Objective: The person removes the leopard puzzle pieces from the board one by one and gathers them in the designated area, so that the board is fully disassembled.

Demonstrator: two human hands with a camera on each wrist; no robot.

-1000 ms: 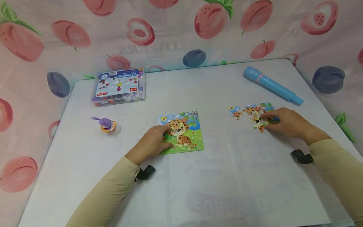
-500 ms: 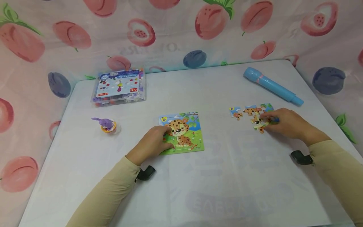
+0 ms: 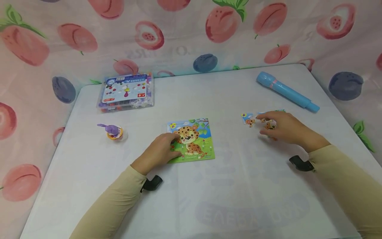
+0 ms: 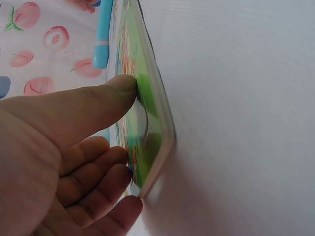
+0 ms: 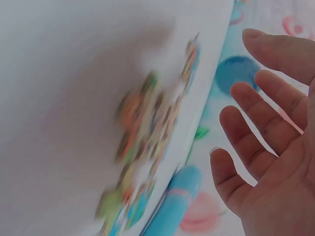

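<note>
My left hand (image 3: 157, 148) rests at the left side of a square picture puzzle board (image 3: 195, 141) showing a spotted cub on grass. In the left wrist view, the thumb lies on the board's face, and the loosely bent fingers (image 4: 110, 184) sit by its corner. My right hand (image 3: 287, 129) hovers over loose jigsaw pieces, its thumb and fingers apart. The right wrist view shows nothing in that palm. One blue-cornered jigsaw piece (image 3: 248, 120) lies left of the hand; the joined jigsaw pieces (image 3: 271, 124) beneath are partly hidden by it and blurred in the wrist view.
A blue tube-shaped case (image 3: 286, 90) lies at the back right. At the back left is a clear plastic box (image 3: 125, 91) of small colourful parts, with a purple toy (image 3: 112, 130) in front of it. A fruit-print cloth (image 3: 176, 36) hangs behind the white table.
My right hand has shifted left across the loose pieces, and its fingers have spread from where they were bent at the pieces' right side. My left hand stays on the board.
</note>
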